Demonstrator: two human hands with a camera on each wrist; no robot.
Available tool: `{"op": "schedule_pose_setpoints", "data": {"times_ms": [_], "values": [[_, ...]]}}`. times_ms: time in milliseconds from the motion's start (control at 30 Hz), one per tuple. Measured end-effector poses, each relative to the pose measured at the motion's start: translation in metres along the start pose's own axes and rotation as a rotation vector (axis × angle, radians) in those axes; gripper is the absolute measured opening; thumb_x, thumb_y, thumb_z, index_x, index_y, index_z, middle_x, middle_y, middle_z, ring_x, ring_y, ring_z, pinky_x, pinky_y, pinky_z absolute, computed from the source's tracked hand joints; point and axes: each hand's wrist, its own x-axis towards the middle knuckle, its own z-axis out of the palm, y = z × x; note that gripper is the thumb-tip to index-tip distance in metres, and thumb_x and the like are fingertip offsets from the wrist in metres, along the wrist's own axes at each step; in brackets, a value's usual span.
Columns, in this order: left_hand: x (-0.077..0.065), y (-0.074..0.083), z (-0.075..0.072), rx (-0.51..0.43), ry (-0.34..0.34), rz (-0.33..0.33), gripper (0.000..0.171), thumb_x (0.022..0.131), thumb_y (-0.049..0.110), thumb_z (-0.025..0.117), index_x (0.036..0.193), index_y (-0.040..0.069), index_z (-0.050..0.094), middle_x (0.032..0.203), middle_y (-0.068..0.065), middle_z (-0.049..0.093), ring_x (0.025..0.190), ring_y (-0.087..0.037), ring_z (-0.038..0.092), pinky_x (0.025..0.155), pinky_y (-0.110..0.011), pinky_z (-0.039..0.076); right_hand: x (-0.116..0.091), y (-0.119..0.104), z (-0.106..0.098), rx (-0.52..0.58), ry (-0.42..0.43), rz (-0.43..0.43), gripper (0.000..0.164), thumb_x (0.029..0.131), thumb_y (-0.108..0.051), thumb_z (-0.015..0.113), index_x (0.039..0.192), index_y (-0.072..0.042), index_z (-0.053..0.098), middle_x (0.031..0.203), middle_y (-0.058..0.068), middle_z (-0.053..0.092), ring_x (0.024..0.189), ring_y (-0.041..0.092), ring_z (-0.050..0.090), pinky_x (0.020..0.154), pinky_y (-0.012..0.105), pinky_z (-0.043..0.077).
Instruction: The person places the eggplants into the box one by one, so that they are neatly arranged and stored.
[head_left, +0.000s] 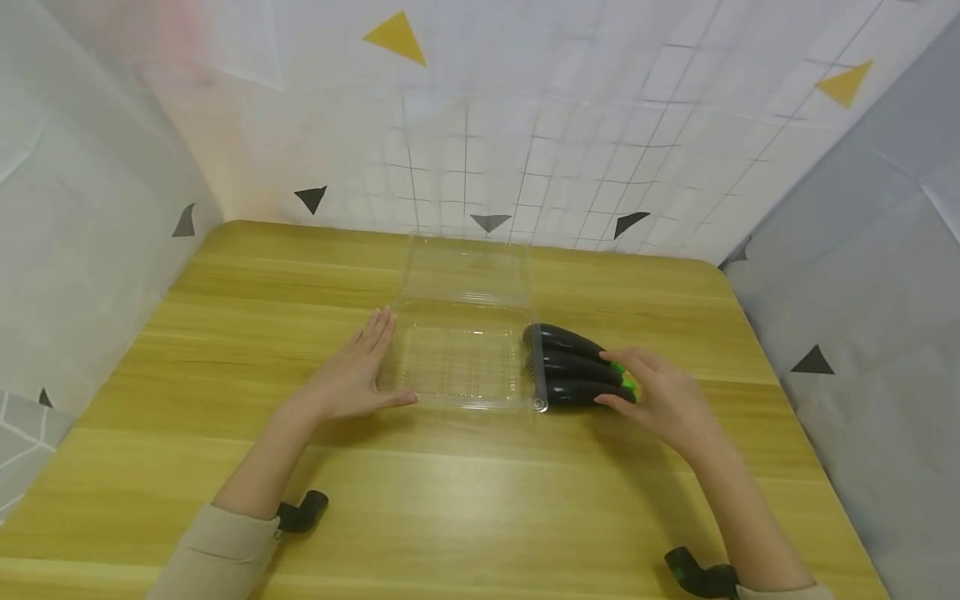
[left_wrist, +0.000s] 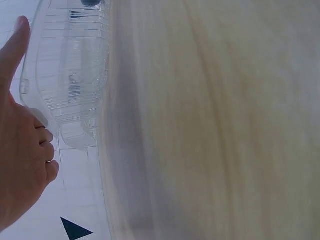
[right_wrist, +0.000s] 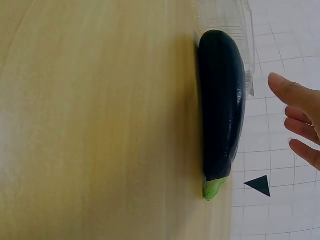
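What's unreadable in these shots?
- Green stems: partly hidden behind the right hand, head view.
- Other two eggplants: mostly hidden behind the near eggplant, right wrist view.
- Eggplants' left tips: distorted by the clear container's ridged side, head view.
- Rest of the container: cut off by top edge, both wrist views.
- Rest of left hand: cut off by left edge, left wrist view.
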Motion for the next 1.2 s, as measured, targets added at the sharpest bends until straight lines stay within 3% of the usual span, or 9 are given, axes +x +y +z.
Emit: {"op": "schedule_pose_setpoints", "data": {"times_ms": [767,1200], "values": [[-0.002,-0.003,-0.002,-0.02,-0.001,-0.005,0.118,0.081,0.068,0.06,0.152,0.0,-0.004,0.159,-0.016,-0.01,0.146,-0.025,-0.011,0.117,-0.047,0.005,-0.005,0.001,0.018,0.011,-0.014,-0.021,0.053,0.061,-0.021,0.091,0.108,-0.008,0.07,0.101,0.008,0.07,0.075,0.024,0.069,0.05,0.032,0.053],[0.0,0.001,-0.001,-0.02,-0.003,-0.001,0.118,0.081,0.068,0.061,0.153,0.001,-0.004,0.159,-0.016,-0.01,0.146,-0.024,-0.011,0.118,-0.045,0.006,-0.013,0.008,0.027,0.006,-0.068,0.001,0.048,0.063,-0.022,0.091,0.105,-0.011,0.071,0.1,0.01,0.071,0.085,0.03,0.069,0.062,0.042,0.056]]}}
